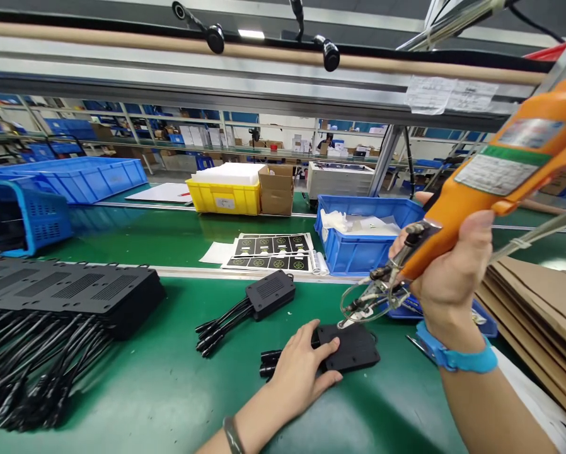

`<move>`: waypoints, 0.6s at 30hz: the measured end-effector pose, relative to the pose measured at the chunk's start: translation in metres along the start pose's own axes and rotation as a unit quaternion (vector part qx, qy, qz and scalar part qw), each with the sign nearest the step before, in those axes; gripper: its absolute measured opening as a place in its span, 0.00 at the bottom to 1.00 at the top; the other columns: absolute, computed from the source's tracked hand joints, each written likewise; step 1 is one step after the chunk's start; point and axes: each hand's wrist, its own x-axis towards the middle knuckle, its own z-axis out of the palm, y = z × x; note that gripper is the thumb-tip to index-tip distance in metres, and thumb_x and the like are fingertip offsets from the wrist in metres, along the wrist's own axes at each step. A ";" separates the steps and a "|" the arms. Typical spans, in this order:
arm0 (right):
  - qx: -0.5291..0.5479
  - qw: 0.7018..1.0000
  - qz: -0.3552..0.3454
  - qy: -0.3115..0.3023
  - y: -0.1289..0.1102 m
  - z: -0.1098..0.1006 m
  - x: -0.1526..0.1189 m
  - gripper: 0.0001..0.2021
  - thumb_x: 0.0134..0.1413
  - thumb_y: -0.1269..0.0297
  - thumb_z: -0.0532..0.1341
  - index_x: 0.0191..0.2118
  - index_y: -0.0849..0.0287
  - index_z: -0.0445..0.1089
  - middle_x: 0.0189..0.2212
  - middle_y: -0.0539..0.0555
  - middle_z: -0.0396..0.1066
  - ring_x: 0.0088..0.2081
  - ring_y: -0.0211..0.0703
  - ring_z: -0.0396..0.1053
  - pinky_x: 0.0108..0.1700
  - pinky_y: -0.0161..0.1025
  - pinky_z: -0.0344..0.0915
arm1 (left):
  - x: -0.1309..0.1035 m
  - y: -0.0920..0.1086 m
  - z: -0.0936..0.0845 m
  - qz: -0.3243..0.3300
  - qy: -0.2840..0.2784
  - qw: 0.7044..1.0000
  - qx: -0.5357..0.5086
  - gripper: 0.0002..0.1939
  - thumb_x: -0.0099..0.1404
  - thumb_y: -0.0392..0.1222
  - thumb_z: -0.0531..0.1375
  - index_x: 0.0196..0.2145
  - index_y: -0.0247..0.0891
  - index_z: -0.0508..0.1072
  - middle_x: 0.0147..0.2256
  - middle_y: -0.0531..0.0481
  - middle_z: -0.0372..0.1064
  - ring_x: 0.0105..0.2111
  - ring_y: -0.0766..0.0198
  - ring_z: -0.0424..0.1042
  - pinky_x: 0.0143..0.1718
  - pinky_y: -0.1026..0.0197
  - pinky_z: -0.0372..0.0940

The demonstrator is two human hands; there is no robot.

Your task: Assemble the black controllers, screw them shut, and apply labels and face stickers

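My right hand (453,271) is wrapped round an orange electric screwdriver (495,170), tilted so that its tip points down and left. The tip meets the top of a black box (352,353) near its upper left corner. On that box's left end rests my left hand (304,362), fingers spread, thumb and forefinger against the casing. Short black cables (268,362) stick out to the left, partly under the hand. A second black box (270,294) with cables lies just behind on the green table.
Rows of black boxes (70,284) with cables fill the left. Behind are printed sticker sheets (271,252), a yellow bin (224,197), a blue bin (363,249) and a blue basket (49,217). Cardboard sheets (542,321) lie at the right. A metal beam (264,75) crosses overhead.
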 end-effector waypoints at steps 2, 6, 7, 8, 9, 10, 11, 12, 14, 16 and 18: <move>0.017 1.000 -0.002 -0.014 0.001 0.006 0.000 0.29 0.59 0.39 0.52 0.43 0.60 0.75 0.18 0.48 0.64 0.14 0.37 0.61 0.14 0.37 0.60 | 0.000 0.001 -0.001 -0.001 -0.002 1.000 -0.002 0.31 0.59 0.50 0.70 0.59 0.48 0.70 0.61 0.37 0.58 0.58 0.42 0.65 0.56 0.42 0.65; 0.012 0.999 0.030 -0.038 0.023 0.006 -0.011 0.26 0.60 0.39 0.52 0.41 0.56 0.75 0.17 0.47 0.62 0.14 0.38 0.61 0.14 0.37 0.60 | 0.000 0.000 0.000 -0.005 -0.002 1.000 0.000 0.31 0.58 0.50 0.70 0.58 0.49 0.71 0.59 0.38 0.60 0.56 0.43 0.67 0.56 0.43 0.66; 0.011 0.998 0.037 -0.039 0.030 0.005 -0.015 0.25 0.60 0.39 0.52 0.41 0.55 0.75 0.17 0.47 0.62 0.14 0.38 0.62 0.13 0.37 0.60 | 0.000 0.000 0.001 -0.004 0.000 1.000 0.002 0.31 0.58 0.50 0.71 0.58 0.49 0.71 0.58 0.38 0.61 0.56 0.43 0.67 0.56 0.43 0.66; 0.010 0.998 0.042 -0.037 0.035 0.004 -0.018 0.25 0.59 0.39 0.52 0.41 0.55 0.75 0.17 0.47 0.63 0.14 0.38 0.62 0.13 0.37 0.60 | 0.000 0.000 0.001 -0.004 0.003 1.000 0.003 0.31 0.58 0.50 0.71 0.58 0.49 0.71 0.58 0.38 0.61 0.56 0.43 0.67 0.55 0.43 0.66; 0.006 0.998 0.045 -0.035 0.040 0.004 -0.021 0.24 0.59 0.40 0.53 0.40 0.55 0.75 0.18 0.47 0.63 0.15 0.39 0.63 0.13 0.36 0.60 | 0.000 -0.001 0.002 -0.004 0.004 1.000 0.004 0.31 0.57 0.50 0.71 0.58 0.50 0.71 0.58 0.38 0.61 0.56 0.43 0.67 0.55 0.43 0.66; 0.003 0.998 0.046 -0.032 0.043 0.003 -0.024 0.24 0.59 0.40 0.54 0.39 0.55 0.75 0.18 0.48 0.64 0.15 0.39 0.63 0.13 0.36 0.60 | 0.000 -0.001 0.002 -0.004 0.004 1.000 0.005 0.31 0.57 0.50 0.71 0.58 0.50 0.71 0.58 0.38 0.61 0.56 0.43 0.67 0.55 0.43 0.66; -0.001 0.998 0.046 -0.030 0.046 0.003 -0.026 0.23 0.58 0.40 0.54 0.38 0.55 0.75 0.18 0.48 0.65 0.16 0.39 0.64 0.14 0.36 0.60 | 0.000 -0.001 0.002 -0.005 0.005 1.000 0.005 0.31 0.57 0.50 0.71 0.58 0.49 0.71 0.58 0.37 0.61 0.56 0.43 0.67 0.55 0.43 0.66; -0.005 0.999 0.045 -0.029 0.047 0.003 -0.027 0.23 0.58 0.41 0.55 0.38 0.55 0.75 0.19 0.48 0.65 0.16 0.39 0.64 0.14 0.36 0.61 | 0.001 -0.001 0.003 -0.005 0.006 1.000 0.005 0.31 0.57 0.50 0.71 0.58 0.49 0.71 0.58 0.37 0.61 0.56 0.42 0.67 0.55 0.42 0.66; -0.008 0.998 0.046 -0.032 0.047 0.004 -0.030 0.22 0.58 0.41 0.55 0.37 0.55 0.74 0.18 0.49 0.65 0.16 0.39 0.64 0.15 0.36 0.61 | 0.001 0.000 0.003 -0.004 0.008 1.000 0.004 0.31 0.57 0.50 0.71 0.58 0.49 0.71 0.58 0.36 0.61 0.55 0.41 0.67 0.55 0.42 0.66; -0.011 0.998 0.048 -0.037 0.046 0.005 -0.032 0.23 0.58 0.41 0.54 0.36 0.55 0.74 0.17 0.48 0.65 0.15 0.39 0.63 0.14 0.36 0.62 | 0.001 -0.001 0.004 0.000 0.013 1.000 0.003 0.31 0.57 0.50 0.71 0.57 0.48 0.72 0.57 0.35 0.61 0.55 0.41 0.67 0.55 0.42 0.66; -0.016 0.998 0.051 -0.042 0.044 0.005 -0.034 0.24 0.58 0.39 0.54 0.36 0.56 0.73 0.17 0.48 0.65 0.15 0.39 0.62 0.14 0.37 0.63 | 0.001 -0.001 0.004 0.005 0.019 1.000 0.004 0.31 0.56 0.50 0.71 0.57 0.48 0.72 0.57 0.35 0.61 0.55 0.41 0.68 0.54 0.42 0.67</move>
